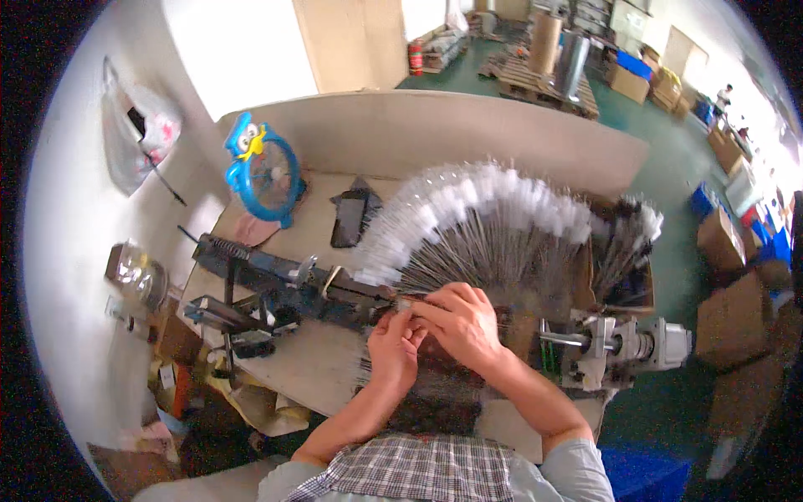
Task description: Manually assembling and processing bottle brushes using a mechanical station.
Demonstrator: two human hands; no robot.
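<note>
My left hand (pixel 393 351) and my right hand (pixel 459 325) meet at the near end of a dark metal bench machine (pixel 343 294). The fingers of both are closed together on a small part too small and covered to name. Beyond them a wide fan of wire-stemmed brushes (pixel 468 251) with white bristle tips spreads over the table. Its stems point toward my hands. A darker bundle of similar brushes (pixel 623 251) stands in a box to the right.
A blue cartoon-shaped fan (pixel 266 180) and a dark phone (pixel 350 219) are on the table (pixel 322 368) at the back left. Right of my hands sits a motor with a metal shaft (pixel 619 343). A low panel (pixel 468 125) borders the far side. Cardboard boxes (pixel 736 309) stand on the floor at right.
</note>
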